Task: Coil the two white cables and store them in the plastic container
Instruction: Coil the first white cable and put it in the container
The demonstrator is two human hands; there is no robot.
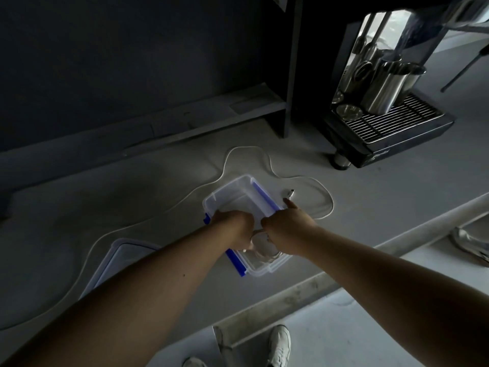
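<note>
A clear plastic container [239, 181] with blue latches stands open on the grey counter. Both my hands are inside it, side by side. My left hand [234, 225] and my right hand [288, 225] have their fingers curled round a coiled white cable [263, 245], which sits low in the container's near end. One finger of my right hand sticks out over the right rim. A second white cable [246, 148] lies loose on the counter, snaking from the far left behind the container and round to its right. Its plug end [291, 193] is beside the right latch.
The container's clear lid [124, 251] lies flat on the counter to the left, partly under my left forearm. A coffee machine [383, 123] with steel jugs stands at the back right. The counter's front edge [304, 287] runs below, with white shoes on the floor.
</note>
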